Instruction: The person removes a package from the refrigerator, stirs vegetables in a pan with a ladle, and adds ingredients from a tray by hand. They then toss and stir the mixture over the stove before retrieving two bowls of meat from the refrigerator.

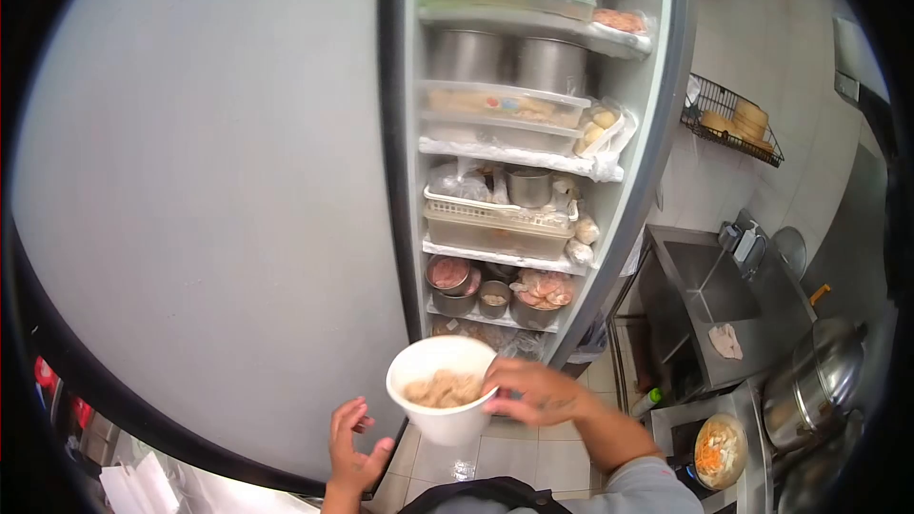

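Fridge (pixel 209 181) fills left and center, open at upper center, lower-shelf bowls (pixel 455 306) packed close; a careless bump could knock one. Tile floor (pixel 557 455) below, lower center. White tub (pixel 449 424) lower center, above floor; likely to tip or slip, since the grip is one-sided. Right hand (pixel 492 394) clamped on tub's right rim. Left hand (pixel 367 426) bare, fingers apart, left of tub, giving no support. Pale lumps (pixel 444 388) inside could spill if tub tilts.
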Action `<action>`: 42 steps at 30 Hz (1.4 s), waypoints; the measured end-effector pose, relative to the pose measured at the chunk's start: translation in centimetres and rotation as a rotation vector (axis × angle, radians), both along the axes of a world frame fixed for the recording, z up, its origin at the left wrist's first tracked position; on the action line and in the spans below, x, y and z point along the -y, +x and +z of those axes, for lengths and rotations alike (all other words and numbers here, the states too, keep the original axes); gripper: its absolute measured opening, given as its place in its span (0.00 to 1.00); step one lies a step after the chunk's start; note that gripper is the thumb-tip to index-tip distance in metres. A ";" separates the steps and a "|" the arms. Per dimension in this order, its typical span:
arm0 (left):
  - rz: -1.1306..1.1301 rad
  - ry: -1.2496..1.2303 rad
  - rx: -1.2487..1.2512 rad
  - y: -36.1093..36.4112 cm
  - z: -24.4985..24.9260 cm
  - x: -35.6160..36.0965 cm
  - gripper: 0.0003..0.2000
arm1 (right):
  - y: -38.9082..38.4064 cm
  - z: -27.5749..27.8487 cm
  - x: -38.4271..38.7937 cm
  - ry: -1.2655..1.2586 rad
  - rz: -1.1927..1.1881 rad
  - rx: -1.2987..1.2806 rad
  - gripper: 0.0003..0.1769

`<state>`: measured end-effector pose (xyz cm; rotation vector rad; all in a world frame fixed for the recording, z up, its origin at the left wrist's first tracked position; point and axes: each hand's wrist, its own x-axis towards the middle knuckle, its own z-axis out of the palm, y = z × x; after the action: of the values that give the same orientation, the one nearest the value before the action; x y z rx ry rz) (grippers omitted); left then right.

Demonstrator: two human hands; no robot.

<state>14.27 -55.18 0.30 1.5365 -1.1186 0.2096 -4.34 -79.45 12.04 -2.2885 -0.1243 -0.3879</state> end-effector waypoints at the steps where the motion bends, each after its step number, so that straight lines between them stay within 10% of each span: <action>1: 0.034 0.038 0.009 0.9 -0.1 -0.7 0.26 | 0.2 1.9 0.2 -0.069 -0.017 0.140 0.09; 8: 0.263 0.008 -0.001 1.9 0.6 -1.3 0.20 | 5.2 21.9 4.5 -0.735 -0.452 0.555 0.11; 17: 0.345 -0.038 0.076 3.8 -1.4 -0.6 0.19 | 16.4 41.0 13.1 -0.977 -0.724 0.975 0.16; 30: 0.578 0.110 0.136 3.1 -1.7 6.7 0.15 | 25.0 45.2 25.9 -0.941 -0.709 1.082 0.29; 34: 0.614 0.098 0.145 3.7 -2.4 9.0 0.13 | 10.8 40.0 20.2 -0.671 -1.026 0.762 0.21; 40: 0.630 0.113 0.156 4.6 -2.4 12.3 0.11 | 4.0 40.1 31.6 -1.268 -1.291 -0.104 0.18; 42: 0.633 0.123 0.168 5.1 -3.0 12.9 0.10 | 3.4 39.3 32.8 -1.283 -1.271 0.035 0.11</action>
<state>19.34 -68.07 -2.73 1.9790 -0.7478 0.7185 -0.99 -112.30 51.33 -3.2970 1.5436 -1.2299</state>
